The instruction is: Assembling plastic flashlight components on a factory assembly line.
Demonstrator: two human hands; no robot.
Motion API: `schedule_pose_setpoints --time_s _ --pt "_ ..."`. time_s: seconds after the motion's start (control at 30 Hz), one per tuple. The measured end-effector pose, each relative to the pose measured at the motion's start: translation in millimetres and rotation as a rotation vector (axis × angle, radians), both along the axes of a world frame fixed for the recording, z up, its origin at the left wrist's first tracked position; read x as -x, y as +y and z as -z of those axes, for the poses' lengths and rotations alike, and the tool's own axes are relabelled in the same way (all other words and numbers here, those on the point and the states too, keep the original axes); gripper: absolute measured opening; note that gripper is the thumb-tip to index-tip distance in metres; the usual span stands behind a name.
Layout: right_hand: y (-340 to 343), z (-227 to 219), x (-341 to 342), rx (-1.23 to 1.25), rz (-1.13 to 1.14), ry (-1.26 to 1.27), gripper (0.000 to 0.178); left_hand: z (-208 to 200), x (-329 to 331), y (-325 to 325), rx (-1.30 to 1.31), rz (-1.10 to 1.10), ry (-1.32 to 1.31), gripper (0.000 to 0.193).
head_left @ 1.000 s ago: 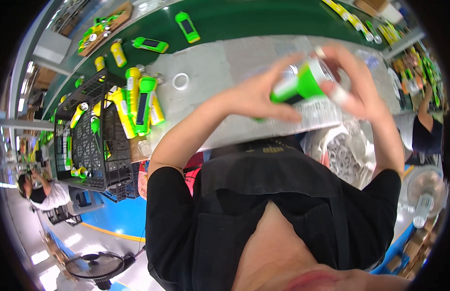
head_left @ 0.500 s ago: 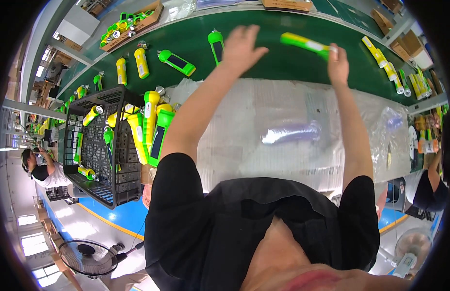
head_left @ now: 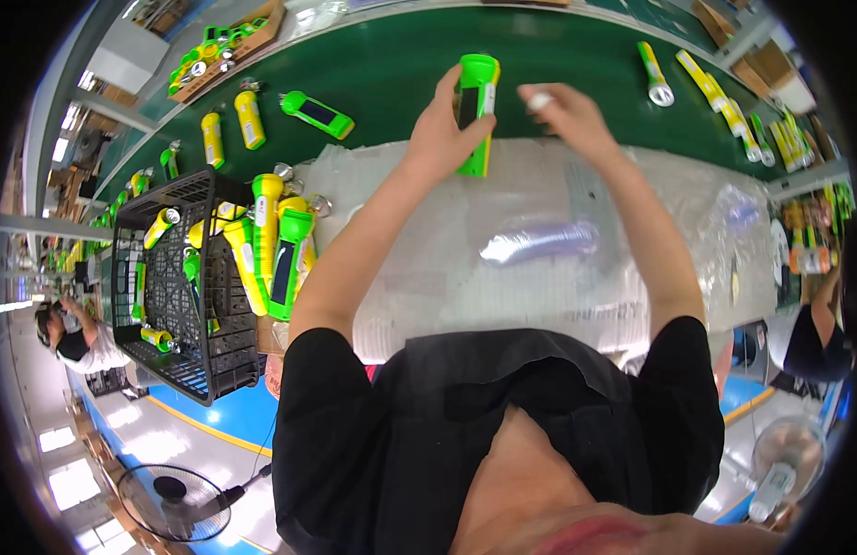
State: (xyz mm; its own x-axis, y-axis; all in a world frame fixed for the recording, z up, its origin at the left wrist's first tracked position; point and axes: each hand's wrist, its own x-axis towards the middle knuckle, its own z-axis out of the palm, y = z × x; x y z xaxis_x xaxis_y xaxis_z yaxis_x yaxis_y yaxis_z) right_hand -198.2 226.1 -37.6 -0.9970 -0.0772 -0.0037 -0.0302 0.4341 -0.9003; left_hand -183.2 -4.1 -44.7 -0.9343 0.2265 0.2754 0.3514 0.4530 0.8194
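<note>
My left hand (head_left: 436, 137) grips a green and yellow flashlight (head_left: 480, 70) by its body, with the dark panel partly covered by the fingers. It is held upright in the view, wide green head at the far end, over the front edge of the green belt. To its right, my right hand (head_left: 576, 120) is apart from the flashlight, fingers loosely spread. Something small and white shows at its fingertips, too blurred to name. Farther right, another yellow and green flashlight (head_left: 652, 69) lies on the belt, silver end toward me.
Several flashlights lie along the green belt (head_left: 382, 69). At the left stands a black crate (head_left: 227, 319) holding some, with more upright beside it. Plastic-covered cardboard (head_left: 419, 296) lies before me. A carton of flashlights (head_left: 262, 32) stands beyond the belt. Other people are at both sides.
The flashlight from my right hand now lies on the belt at the right. My left hand has taken hold of another and drawn it nearer. My right hand has moved left toward it.
</note>
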Motion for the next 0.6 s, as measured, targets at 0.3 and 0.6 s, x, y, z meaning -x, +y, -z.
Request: schedule_pose_setpoints --time_s 0.3,0.6 --pt "-50.3 -20.4 -175.0 0.715 -0.154 -0.126 0.042 -6.2 -118.0 -5.5 -0.514 0.018 -0.151 0.039" --pt "-76.6 -11.8 -257.4 0.67 -0.36 -0.189 0.055 -18.0 -167.5 -9.3 -0.574 0.343 -0.226 0.037"
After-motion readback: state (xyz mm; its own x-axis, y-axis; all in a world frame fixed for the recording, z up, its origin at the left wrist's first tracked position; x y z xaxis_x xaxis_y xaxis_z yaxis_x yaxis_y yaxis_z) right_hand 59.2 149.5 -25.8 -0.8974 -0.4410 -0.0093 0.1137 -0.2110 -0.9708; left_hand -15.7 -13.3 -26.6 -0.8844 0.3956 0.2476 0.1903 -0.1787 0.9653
